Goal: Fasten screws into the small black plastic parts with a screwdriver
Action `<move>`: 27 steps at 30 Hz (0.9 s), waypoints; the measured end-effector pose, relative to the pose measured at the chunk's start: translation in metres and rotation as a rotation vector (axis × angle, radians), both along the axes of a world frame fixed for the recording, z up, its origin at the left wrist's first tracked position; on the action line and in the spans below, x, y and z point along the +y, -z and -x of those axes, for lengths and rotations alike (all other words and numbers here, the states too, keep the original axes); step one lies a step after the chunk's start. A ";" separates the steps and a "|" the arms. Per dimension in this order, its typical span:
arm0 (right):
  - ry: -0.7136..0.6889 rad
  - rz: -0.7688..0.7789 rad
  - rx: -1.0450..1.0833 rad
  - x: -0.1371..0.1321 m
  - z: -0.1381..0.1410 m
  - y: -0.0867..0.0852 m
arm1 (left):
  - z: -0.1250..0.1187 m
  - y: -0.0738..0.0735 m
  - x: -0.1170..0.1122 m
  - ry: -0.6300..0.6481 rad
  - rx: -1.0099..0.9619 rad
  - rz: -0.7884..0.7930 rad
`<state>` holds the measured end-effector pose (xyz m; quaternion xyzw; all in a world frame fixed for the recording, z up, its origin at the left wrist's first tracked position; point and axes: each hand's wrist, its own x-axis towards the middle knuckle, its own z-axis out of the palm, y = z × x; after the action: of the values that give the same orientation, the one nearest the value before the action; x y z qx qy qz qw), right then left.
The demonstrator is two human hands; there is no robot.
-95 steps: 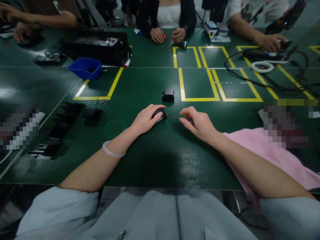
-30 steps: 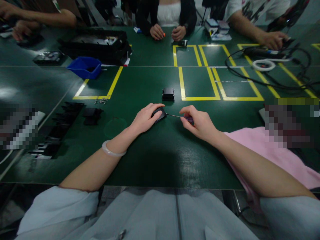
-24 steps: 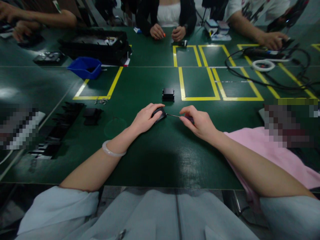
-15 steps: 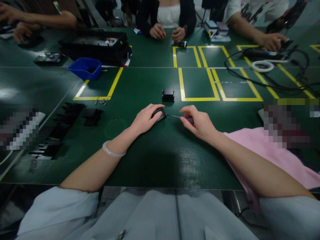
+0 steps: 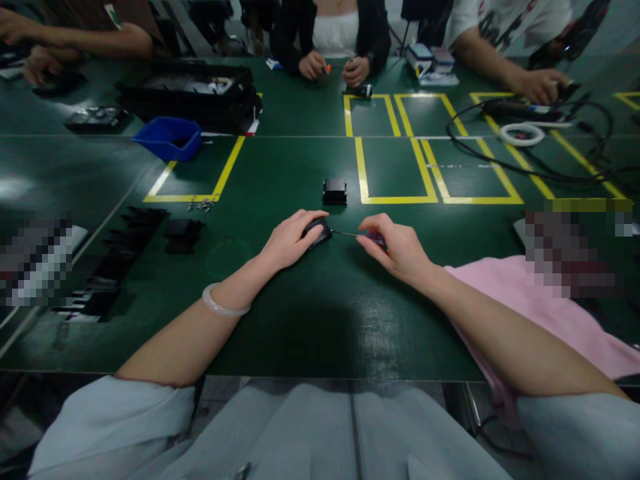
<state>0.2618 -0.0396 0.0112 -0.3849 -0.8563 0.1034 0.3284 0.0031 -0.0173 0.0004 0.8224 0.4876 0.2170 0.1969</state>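
My left hand (image 5: 290,239) is curled over a small black plastic part (image 5: 320,231) and presses it to the green table (image 5: 310,313). My right hand (image 5: 397,248) pinches a thin screwdriver (image 5: 364,235) with a purple handle. Its metal shaft lies nearly level and its tip touches the part's right side. A second black part (image 5: 335,191) sits alone a little farther back, beside a yellow taped rectangle (image 5: 395,168).
Black parts (image 5: 150,230) lie in rows at the left, with several small screws (image 5: 201,205) near them. A blue bin (image 5: 170,138) and a black tray (image 5: 193,93) stand at the back left. Cables (image 5: 530,143) cross the right side. Pink cloth (image 5: 525,307) lies under my right forearm. Other people's hands work along the far edge.
Both hands stay on the black part and the screwdriver in the same place. Only the view has shifted slightly.
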 end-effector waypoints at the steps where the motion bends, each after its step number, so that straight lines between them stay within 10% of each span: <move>1: 0.006 0.009 -0.004 0.000 0.000 0.000 | 0.000 0.000 0.000 0.000 0.001 0.001; 27: 0.004 0.037 -0.015 0.000 0.000 -0.004 | 0.002 0.003 0.002 -0.007 0.002 0.001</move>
<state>0.2621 -0.0394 0.0149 -0.3934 -0.8559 0.1157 0.3151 0.0010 -0.0153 -0.0031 0.8208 0.4910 0.2165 0.1959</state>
